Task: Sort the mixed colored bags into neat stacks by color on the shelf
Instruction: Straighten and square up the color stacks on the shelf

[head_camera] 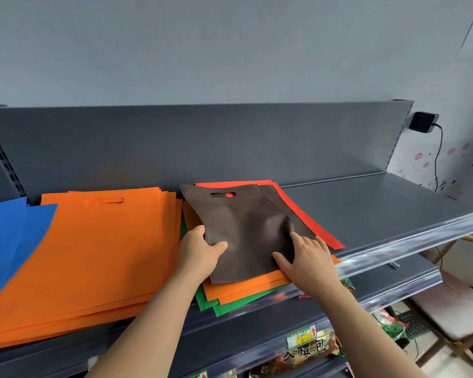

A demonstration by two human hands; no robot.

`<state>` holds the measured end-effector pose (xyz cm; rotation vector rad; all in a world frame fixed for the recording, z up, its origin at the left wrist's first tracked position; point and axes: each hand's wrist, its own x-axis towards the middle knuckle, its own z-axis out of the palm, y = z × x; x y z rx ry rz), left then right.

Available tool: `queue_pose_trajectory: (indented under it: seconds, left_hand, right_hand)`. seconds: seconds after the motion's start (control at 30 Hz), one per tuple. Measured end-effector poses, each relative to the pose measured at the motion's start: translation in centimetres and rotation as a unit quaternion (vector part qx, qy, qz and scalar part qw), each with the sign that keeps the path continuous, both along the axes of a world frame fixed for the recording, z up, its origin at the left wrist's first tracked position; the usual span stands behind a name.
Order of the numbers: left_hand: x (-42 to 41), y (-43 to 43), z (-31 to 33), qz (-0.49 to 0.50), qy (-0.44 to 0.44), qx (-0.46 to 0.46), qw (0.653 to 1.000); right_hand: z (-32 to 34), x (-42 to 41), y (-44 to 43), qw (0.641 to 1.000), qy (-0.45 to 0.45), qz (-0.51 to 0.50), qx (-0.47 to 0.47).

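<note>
The left hand (200,252) is closed on the near left edge of the brown bag (246,227), thumb on top and fingers tucked beneath. The right hand (309,260) lies on the bag's near right corner with thumb and forefinger spread. The cloth puckers just beyond the forefinger, but I cannot tell whether they nip a fold or only press.

The bag rests between the hands on top of the mixed pile (246,285) of orange, green and red bags. The orange stack (93,255) lies beside the left hand, with the blue bags (11,236) further out.

To do this well, lift both edges together so the orange bags underneath do not drag. Bare shelf (380,205) beyond the right hand looks a good spot for a brown stack. Flatten the pucker before letting go.
</note>
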<state>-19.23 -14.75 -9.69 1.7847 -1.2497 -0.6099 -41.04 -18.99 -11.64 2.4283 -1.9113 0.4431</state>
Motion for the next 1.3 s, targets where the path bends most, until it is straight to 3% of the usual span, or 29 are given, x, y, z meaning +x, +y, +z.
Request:
queue_pose_trajectory:
  seconds: [0.33, 0.53, 0.67, 0.87, 1.07, 1.17, 1.3]
  left_hand:
    - [0.0, -1.0, -0.2, 0.047, -0.007, 0.045, 0.998]
    - [-0.4, -1.0, 0.3, 0.046, -0.146, 0.030, 0.988]
    - [-0.3, -1.0, 0.3, 0.039, -0.082, 0.034, 0.995]
    - [1.2, 1.5, 3.2, 0.012, 0.019, -0.087, 0.996]
    - [6.1, 5.5, 5.2, 0.034, 0.168, -0.161, 0.972]
    - [9.2, 7.8, 5.1, 0.060, 0.167, -0.154, 0.972]
    - [13.6, 11.0, 5.0, 0.092, 0.108, -0.132, 0.981]
  right_hand:
    - [0.4, 0.2, 0.7, 0.997, -0.066, 0.025, 0.019]
    - [0.5, 0.1, 0.4, 0.996, -0.075, 0.022, 0.045]
    - [0.5, 0.0, 0.5, 0.995, -0.086, 0.020, 0.050]
    - [0.7, 0.2, 0.0, 0.995, -0.092, -0.018, 0.021]
    - [2.2, 4.5, 0.3, 0.980, -0.192, -0.005, 0.059]
    - [2.9, 7.5, 1.4, 0.942, -0.323, 0.033, 0.085]
    - [3.5, 12.2, 3.6, 0.936, -0.339, 0.077, 0.060]
